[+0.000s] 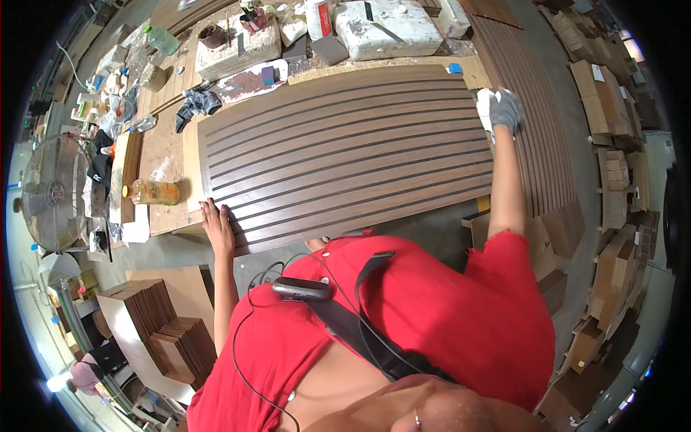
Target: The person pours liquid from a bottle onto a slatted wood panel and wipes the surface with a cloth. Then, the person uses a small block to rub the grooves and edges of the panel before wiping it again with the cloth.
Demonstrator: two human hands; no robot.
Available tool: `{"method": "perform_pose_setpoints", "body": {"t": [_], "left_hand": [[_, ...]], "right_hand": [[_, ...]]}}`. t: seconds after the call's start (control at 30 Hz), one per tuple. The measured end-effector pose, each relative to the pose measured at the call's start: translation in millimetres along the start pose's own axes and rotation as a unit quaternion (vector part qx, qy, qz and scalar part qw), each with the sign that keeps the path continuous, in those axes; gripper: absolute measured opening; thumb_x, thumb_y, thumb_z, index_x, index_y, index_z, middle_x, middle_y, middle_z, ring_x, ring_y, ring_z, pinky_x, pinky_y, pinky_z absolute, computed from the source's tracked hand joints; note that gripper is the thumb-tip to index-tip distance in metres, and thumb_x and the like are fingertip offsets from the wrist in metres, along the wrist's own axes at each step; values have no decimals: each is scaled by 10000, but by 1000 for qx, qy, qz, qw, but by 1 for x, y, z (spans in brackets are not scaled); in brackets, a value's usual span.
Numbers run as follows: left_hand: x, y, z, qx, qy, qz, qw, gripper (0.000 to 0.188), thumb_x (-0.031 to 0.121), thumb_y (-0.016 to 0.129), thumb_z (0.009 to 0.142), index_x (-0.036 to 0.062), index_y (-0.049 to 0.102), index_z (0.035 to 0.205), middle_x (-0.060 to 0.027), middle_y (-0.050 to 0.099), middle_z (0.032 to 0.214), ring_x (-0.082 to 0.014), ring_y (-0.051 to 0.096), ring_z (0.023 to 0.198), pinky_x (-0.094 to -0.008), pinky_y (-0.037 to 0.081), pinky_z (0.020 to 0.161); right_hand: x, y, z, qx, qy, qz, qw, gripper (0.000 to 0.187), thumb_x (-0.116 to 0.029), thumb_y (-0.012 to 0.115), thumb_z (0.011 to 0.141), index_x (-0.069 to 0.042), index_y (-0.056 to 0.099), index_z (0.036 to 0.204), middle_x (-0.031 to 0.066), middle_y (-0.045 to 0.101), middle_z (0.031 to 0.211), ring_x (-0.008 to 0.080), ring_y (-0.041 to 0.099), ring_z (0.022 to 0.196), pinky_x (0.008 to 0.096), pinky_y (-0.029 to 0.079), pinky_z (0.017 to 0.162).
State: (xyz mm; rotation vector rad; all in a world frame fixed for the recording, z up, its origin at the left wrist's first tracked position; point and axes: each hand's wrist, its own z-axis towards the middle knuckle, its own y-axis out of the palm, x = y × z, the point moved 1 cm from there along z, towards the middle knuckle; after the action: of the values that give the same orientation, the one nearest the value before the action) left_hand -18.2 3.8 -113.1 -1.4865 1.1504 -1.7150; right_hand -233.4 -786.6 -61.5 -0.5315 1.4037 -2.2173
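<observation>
A wide brown wood-look panel (345, 151) with dark parallel grooves lies flat across the worktable. My left hand (217, 222) is bare and rests at its near left corner, fingers stretched out over the edge. On the far right, my right hand (508, 111) wears a grey glove and is closed at the panel's right end. What looks like a crumpled white cloth (486, 108) shows at its fingers; the glove partly hides it.
Stained white blocks (389, 29), a green bottle (163, 41) and a dark rag (197, 106) lie beyond the panel. A jar of yellowish liquid (154, 192) lies at left, near a fan (57, 192). Grooved panels (536, 155) are at right; stacked brown boards (155, 327) stand lower left.
</observation>
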Motion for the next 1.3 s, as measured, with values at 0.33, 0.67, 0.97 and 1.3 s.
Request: {"method": "perform_pose_setpoints", "body": {"t": [0.33,0.67,0.97,1.3], "left_hand": [[18,-4,-9,45,25,28,998,506,331,334,1046,32,380,1453,-214,299,1532,-352,262,1424,-439,210,1148],[16,-1,-3,43,30,27,998,497,310,329,1041,25,388,1444,-229,308,1521,-362,281,1413,-438,219,1146],[-3,7,-2,67,32,4,997,494,332,353,1042,13,439,1409,-223,319,1518,-386,332,1372,-432,262,1124],[-3,6,-6,70,30,0,997,504,349,360,1039,-4,469,1381,-220,400,1467,-358,351,1372,-405,290,1121]], "right_hand": [[-125,83,80,-227,189,131,946,627,-474,666,801,-23,622,1234,244,578,1279,363,591,1158,477,499,921],[-35,63,20,-105,231,495,831,590,-518,702,815,16,687,1066,134,717,1011,235,672,881,344,503,804],[31,-43,-199,-7,205,432,878,432,-385,637,918,5,655,1103,140,698,1028,234,635,965,352,469,889],[47,-24,-203,-63,234,386,890,484,-464,633,895,-6,658,1049,171,694,945,275,651,873,377,486,803]]}}
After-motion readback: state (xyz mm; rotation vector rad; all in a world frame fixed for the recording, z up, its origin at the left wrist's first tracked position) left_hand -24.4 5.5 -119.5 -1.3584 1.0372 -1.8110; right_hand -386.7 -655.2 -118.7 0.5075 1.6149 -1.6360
